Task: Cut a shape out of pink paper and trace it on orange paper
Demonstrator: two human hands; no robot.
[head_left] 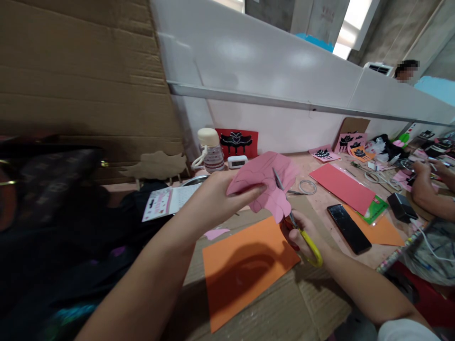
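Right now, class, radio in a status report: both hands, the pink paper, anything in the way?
Left hand gripping pink paper. Right hand holding yellow-handled scissors, blades at the paper. Orange sheet lying below; nothing visibly blocking.

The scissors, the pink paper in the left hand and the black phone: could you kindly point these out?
Scissors (pixel 311 245): head view, yellow handle.
Pink paper (pixel 262 171): head view, its line-marked surface.
Black phone (pixel 349 228): head view, its screen.

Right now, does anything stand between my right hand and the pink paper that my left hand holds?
Only the scissors: your right hand grips them, and a blade shows across the pink paper in your left hand. Nothing else visible is in between; the orange sheet lies below.
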